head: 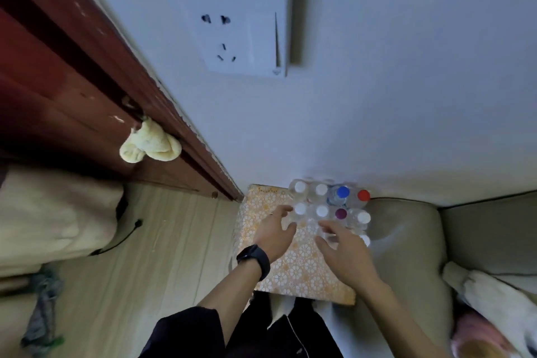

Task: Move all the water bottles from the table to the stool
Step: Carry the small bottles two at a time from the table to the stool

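Black smartwatch (253,259) on left wrist; dark sleeve (186,331).

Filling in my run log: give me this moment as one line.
stage: reach | left hand: open, near bottles | right hand: open, over table | bottles: upright, clustered at far edge | held: none

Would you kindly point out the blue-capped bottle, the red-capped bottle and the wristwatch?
blue-capped bottle (343,191): head view, on its cap.
red-capped bottle (363,195): head view, on its cap.
wristwatch (257,259): head view, on its strap.
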Demonstrator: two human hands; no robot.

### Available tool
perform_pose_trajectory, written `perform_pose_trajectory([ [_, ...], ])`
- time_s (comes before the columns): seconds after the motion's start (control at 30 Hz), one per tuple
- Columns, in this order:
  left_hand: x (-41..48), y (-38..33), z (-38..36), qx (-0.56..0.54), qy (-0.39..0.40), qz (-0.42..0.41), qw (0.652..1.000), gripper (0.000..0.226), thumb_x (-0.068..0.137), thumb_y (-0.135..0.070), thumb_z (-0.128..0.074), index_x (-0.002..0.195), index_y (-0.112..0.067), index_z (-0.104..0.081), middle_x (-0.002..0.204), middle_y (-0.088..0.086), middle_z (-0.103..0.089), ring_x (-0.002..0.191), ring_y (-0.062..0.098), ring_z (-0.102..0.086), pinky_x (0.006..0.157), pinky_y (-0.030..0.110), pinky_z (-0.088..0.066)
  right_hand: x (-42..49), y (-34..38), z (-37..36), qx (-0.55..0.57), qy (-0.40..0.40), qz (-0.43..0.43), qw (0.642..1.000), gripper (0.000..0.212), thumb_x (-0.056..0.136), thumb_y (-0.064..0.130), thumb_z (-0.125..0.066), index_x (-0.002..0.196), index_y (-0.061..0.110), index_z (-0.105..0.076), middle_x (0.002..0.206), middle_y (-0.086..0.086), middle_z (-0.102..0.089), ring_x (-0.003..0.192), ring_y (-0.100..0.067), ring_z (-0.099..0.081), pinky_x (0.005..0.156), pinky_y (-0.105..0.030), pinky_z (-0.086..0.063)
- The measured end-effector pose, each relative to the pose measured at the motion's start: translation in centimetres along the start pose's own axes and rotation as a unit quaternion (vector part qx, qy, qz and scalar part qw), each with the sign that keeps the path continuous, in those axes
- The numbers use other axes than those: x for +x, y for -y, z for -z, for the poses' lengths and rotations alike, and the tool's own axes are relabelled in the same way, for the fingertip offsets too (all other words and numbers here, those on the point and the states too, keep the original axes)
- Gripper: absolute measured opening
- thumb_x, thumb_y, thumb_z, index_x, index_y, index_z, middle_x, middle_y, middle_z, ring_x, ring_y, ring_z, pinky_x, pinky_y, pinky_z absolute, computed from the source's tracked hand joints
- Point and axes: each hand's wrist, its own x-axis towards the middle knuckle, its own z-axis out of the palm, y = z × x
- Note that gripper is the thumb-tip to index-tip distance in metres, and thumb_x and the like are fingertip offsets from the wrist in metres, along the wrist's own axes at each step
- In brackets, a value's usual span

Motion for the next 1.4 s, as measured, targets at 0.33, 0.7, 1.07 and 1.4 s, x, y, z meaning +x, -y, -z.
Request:
perform_pose_trajectory([
  [0.33, -15.3, 4.8, 6.3, -0.013, -0.247, 0.136, 0.959, 0.044, 0.098, -0.041, -0.049, 0.142, -0.037, -0.042, 0.134, 0.003, -0.056, 0.112, 0.023, -0.061, 0.088, 0.033, -0.052, -4.6, 8.1, 3.4, -0.048, 0.081, 0.270, 0.958, 0.025, 0.096, 0.038, -0.060, 0.120, 0.034, -0.065, 0.117, 0.030, -0.059, 0.105, 0.015, -0.054, 0.084, -0.005, -0.041],
  [0.7, -42.0, 13.4, 3.2, -0.065, -0.537, 0.356, 0.762, 0.050, 0.095, -0.039, -0.059, 0.142, -0.026, -0.048, 0.137, 0.006, -0.058, 0.127, 0.025, -0.051, 0.106, 0.035, -0.039, -18.5, 21.6, -10.6, -0.203, 0.284, 0.590, 0.728, 0.028, 0.094, 0.042, -0.059, 0.121, 0.035, -0.066, 0.122, 0.019, -0.062, 0.114, -0.011, -0.054, 0.090, -0.019, -0.035],
  [1.07, -71.1, 15.8, -8.0, -0.133, -0.707, 0.494, 0.488, 0.048, 0.094, -0.038, -0.062, 0.139, -0.023, -0.053, 0.132, 0.006, -0.061, 0.124, 0.025, -0.054, 0.101, 0.039, -0.045, -47.3, 22.8, -22.7, -0.215, 0.422, 0.764, 0.439, 0.035, 0.092, 0.044, -0.062, 0.125, 0.032, -0.064, 0.127, 0.015, -0.060, 0.121, -0.012, -0.051, 0.096, -0.015, -0.031],
  [1.4, -94.0, 16.2, -16.6, -0.082, -0.738, 0.580, 0.336, 0.047, 0.094, -0.040, -0.059, 0.139, -0.030, -0.051, 0.137, 0.003, -0.058, 0.127, 0.024, -0.051, 0.106, 0.041, -0.042, -72.8, 19.7, -30.9, -0.141, 0.453, 0.834, 0.280, 0.038, 0.095, 0.053, -0.053, 0.129, 0.038, -0.059, 0.134, 0.014, -0.056, 0.129, -0.015, -0.043, 0.109, -0.032, -0.038],
])
